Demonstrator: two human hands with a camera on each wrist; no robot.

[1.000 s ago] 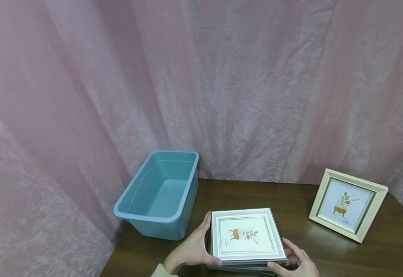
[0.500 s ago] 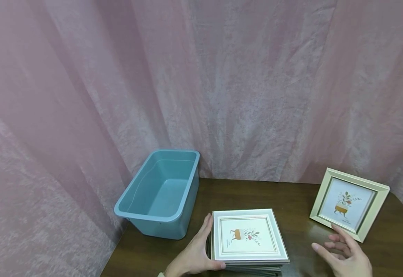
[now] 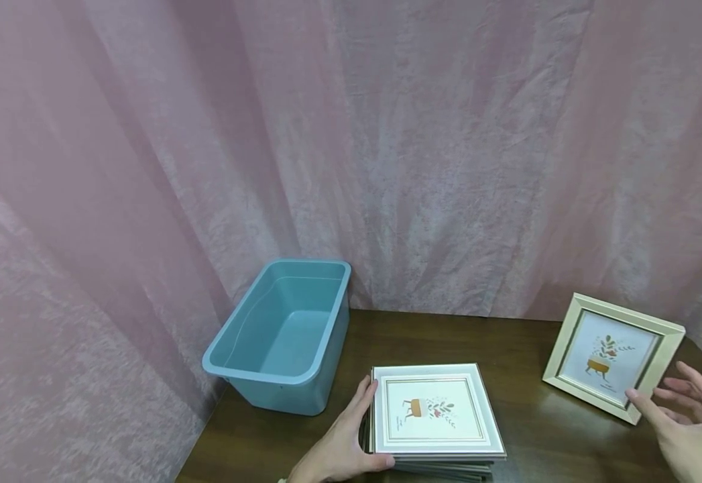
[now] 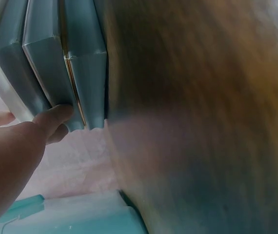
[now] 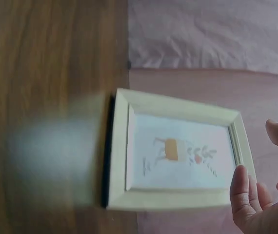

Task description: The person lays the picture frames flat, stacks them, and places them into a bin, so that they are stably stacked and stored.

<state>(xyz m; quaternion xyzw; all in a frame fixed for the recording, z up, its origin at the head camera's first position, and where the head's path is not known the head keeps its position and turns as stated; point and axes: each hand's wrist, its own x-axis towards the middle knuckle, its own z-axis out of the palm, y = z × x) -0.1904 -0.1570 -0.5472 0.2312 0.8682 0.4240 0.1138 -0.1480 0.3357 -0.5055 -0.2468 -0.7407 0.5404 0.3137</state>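
Note:
A stack of picture frames lies flat at the front middle of the table in the head view, a white frame with a flower-pot print on top. My left hand rests against its left side, fingers along the edge and thumb at the near corner. Grey-green frame sides show by that hand in the left wrist view. A cream picture frame stands leaning back at the right. My right hand is at its right side, fingers apart; contact is unclear. In the right wrist view, fingertips overlap the frame's edge.
A blue plastic tub with nothing in it stands at the table's back left. Pink curtain hangs behind the brown wooden table. The table's right edge slants down beyond the standing frame.
My right hand has left the stack's right side and moved right to the standing frame. My left hand has stayed at the stack.

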